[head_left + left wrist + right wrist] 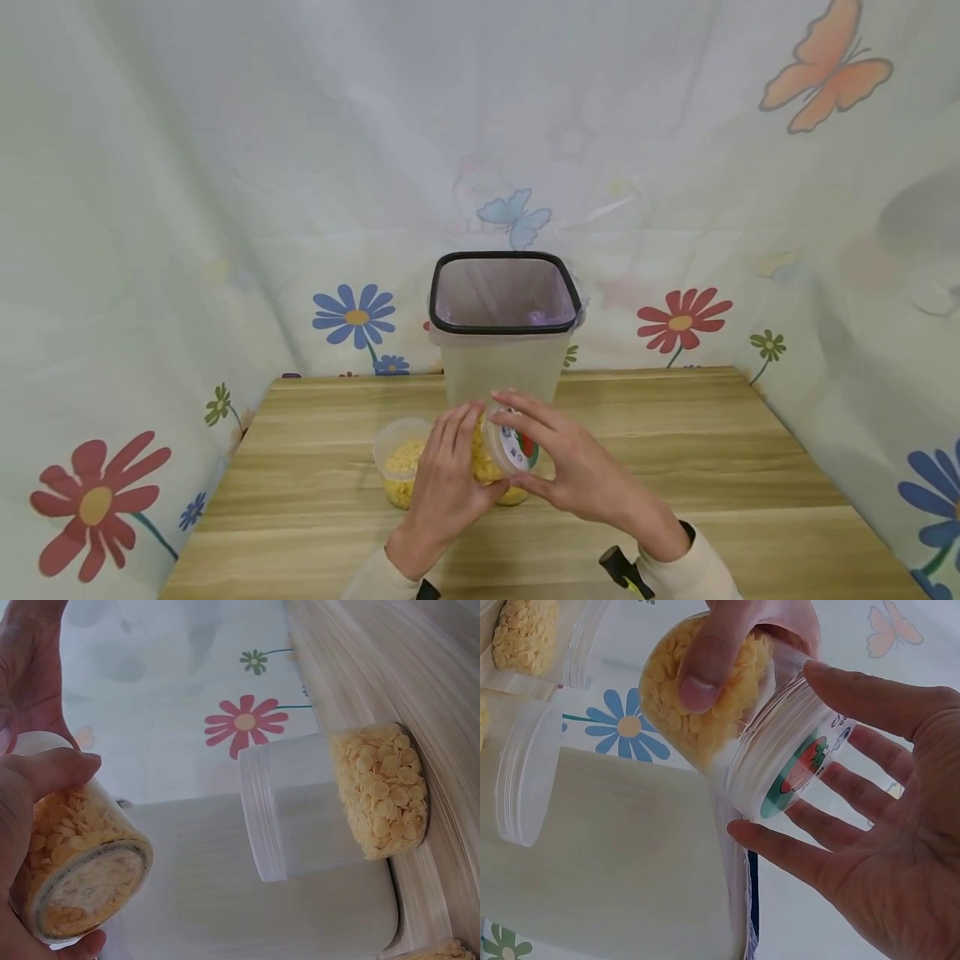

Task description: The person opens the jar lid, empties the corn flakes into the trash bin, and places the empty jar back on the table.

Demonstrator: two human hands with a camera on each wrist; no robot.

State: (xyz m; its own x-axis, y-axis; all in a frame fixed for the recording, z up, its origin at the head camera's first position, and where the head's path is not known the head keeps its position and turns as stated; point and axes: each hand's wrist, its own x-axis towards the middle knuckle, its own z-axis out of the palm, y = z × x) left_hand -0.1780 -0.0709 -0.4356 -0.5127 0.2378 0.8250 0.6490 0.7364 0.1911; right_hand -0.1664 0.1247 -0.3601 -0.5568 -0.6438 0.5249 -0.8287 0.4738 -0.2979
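My left hand [450, 475] grips a clear plastic jar [82, 840] of yellow flakes, tilted above the table, its base facing the left wrist camera. My right hand [577, 467] spans the jar's lid [795, 776], thumb and fingertips at opposite edges of its rim. A strawberry picture and printed marks show on the lid. On the table, left of my left hand, stands a lidless jar [401, 467] partly filled with similar flakes. Part of another flake-filled jar [513, 497] shows beneath the held one, mostly hidden by my hands.
Behind my hands stands a pale square bin [498, 362] with a black rim and a thin bag lining it. The wood-patterned table [675, 450] reaches back to a flower-printed curtain [360, 108], which hangs at the back and both sides.
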